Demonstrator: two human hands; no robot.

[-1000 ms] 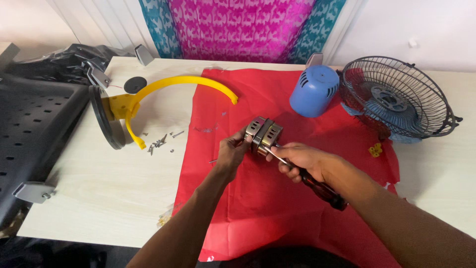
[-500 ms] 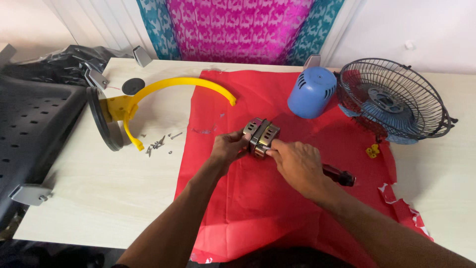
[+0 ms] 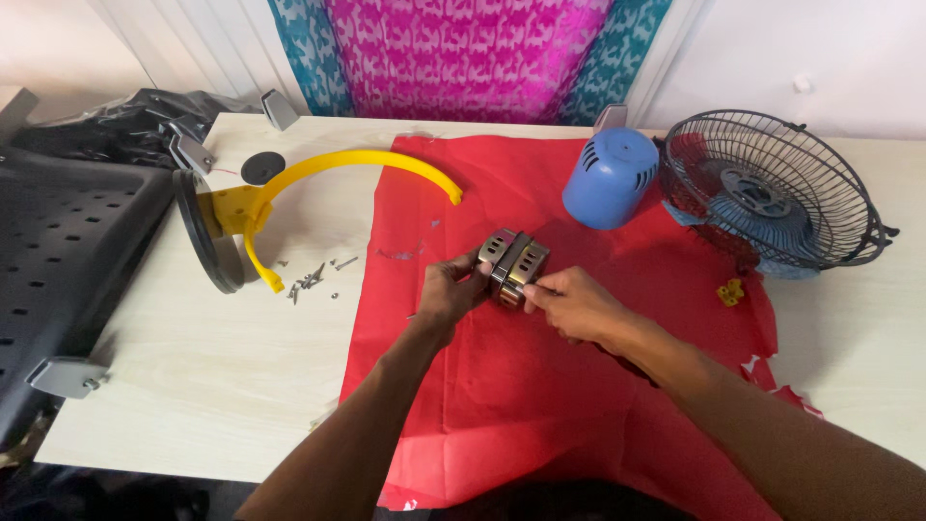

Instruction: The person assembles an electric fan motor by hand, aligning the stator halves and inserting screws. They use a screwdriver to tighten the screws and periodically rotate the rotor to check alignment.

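Observation:
A small metal fan motor (image 3: 512, 260) with a laminated steel core is held just above a red cloth (image 3: 502, 405). My left hand (image 3: 449, 289) grips its left side with thumb and fingers. My right hand (image 3: 574, 304) pinches the motor's lower right edge with its fingertips. A dark handle-like shape (image 3: 629, 364) shows under my right forearm; what it is I cannot tell.
A blue plastic motor cover (image 3: 608, 178) and a wire fan cage with blue blades (image 3: 772, 193) stand at the back right. A yellow curved bracket (image 3: 357, 164) on a black round base (image 3: 207, 246) lies left, with loose screws (image 3: 313, 280) beside it. A black perforated panel (image 3: 68, 251) is far left.
My right hand held a dark-handled screwdriver against the motor a second ago. It has put the tool down on the cloth and now pinches the motor with bare fingers.

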